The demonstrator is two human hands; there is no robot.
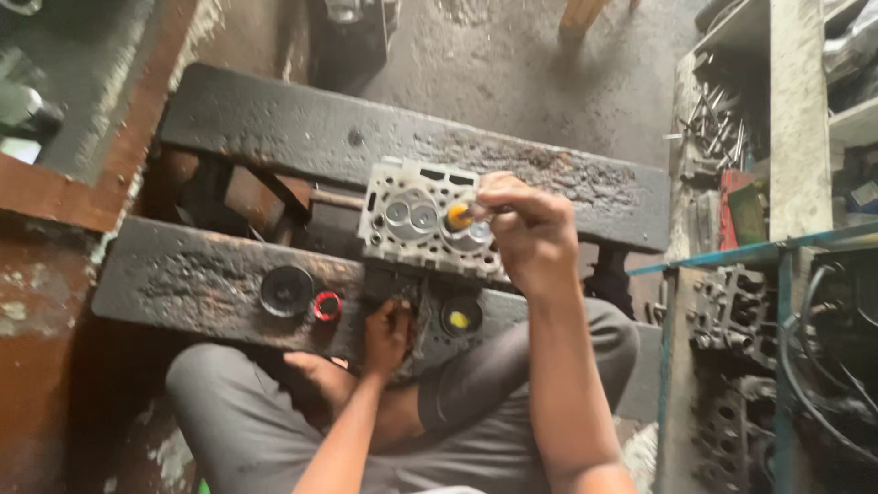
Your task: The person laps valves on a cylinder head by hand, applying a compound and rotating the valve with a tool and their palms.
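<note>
Grey metal cylinder head (425, 220), centre frame, looks heavy and rigid.
Right hand (526, 233) clenches an orange-tipped tool (460, 216); left hand (389, 334) grips its lower edge.

Pale metal cylinder head (416, 220) flat across dark planks.

pale grey cylinder head (416, 220), orange-tipped tool (458, 217), red ring (326, 306), blackened bench (219, 284), grey trousers (247, 421)
</note>
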